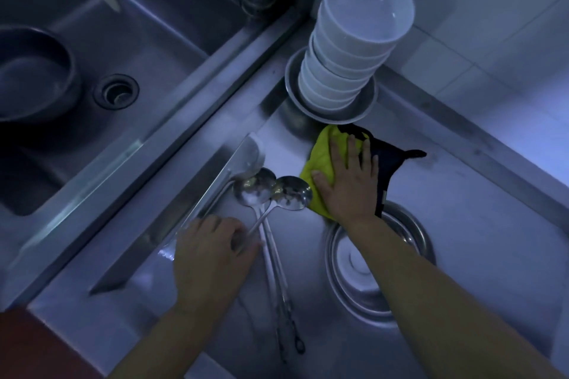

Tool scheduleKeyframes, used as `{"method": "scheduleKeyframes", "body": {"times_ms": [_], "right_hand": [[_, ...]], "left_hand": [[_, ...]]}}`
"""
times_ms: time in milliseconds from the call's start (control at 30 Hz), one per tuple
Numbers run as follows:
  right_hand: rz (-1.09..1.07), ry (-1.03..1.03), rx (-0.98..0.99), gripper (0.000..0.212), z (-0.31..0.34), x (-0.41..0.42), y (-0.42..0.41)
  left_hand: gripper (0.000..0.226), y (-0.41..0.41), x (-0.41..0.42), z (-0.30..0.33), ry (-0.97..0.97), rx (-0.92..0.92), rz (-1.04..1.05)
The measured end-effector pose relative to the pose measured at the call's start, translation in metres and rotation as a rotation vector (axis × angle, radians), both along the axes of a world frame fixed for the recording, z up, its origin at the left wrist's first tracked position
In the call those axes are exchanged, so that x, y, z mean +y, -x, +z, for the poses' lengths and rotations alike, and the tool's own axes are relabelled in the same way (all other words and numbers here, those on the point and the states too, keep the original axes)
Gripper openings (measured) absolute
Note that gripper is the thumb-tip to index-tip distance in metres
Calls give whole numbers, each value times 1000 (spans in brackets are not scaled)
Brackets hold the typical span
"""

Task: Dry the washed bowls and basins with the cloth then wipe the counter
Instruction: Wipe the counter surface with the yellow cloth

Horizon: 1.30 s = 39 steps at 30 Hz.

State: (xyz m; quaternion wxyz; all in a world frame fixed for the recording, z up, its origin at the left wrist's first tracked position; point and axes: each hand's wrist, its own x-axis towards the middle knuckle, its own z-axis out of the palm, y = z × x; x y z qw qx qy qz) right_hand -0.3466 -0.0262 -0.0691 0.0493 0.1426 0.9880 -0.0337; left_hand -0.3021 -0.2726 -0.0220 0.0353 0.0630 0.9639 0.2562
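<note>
The bowls [354, 49] stand stacked at 1 o'clock, so drying looks done. The right hand [348, 181] presses the cloth [323, 157] flat on the bench [477, 224], fingers straight; the left hand [209, 255] curls around ladle handles [271, 255]. Wiping seems underway.

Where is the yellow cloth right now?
In the head view the yellow cloth lies flat on the steel counter under the right hand, just in front of the stack of white bowls and right of the ladles.
</note>
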Motion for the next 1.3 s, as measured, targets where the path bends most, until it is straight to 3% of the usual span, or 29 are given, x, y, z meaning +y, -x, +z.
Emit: {"method": "scheduleKeyframes", "body": {"times_ms": [133, 233, 433, 567, 667, 733, 833, 1000, 1100, 1300], "right_hand": [[13, -2, -9, 76, 1, -4, -2], [29, 6, -1, 75, 1, -1, -3], [35, 18, -9, 70, -3, 2, -4], [35, 42, 2, 70, -3, 3, -4], [37, 43, 10, 70, -3, 4, -4], [42, 37, 12, 70, -4, 4, -4], [39, 44, 7, 70, -4, 5, -5], [35, 54, -8, 70, -3, 4, -4], [32, 48, -2, 71, -2, 3, -4], [33, 30, 0, 71, -4, 2, -3]], "left_hand": [[63, -11, 22, -4, 176, -136, -43], [70, -16, 33, -10, 206, -123, -26], [33, -18, 28, -15, 237, 51, -15], [27, -15, 18, -19, 368, 250, -2], [61, -12, 6, -21, 323, 271, 86], [80, -9, 1, -18, 314, 190, 113], [89, -3, -2, -13, 287, 22, 144], [52, 7, -8, -10, 158, -167, 150], [33, 12, -14, -12, 119, -161, 162], [18, 17, -25, -12, 95, -135, 141]]}}
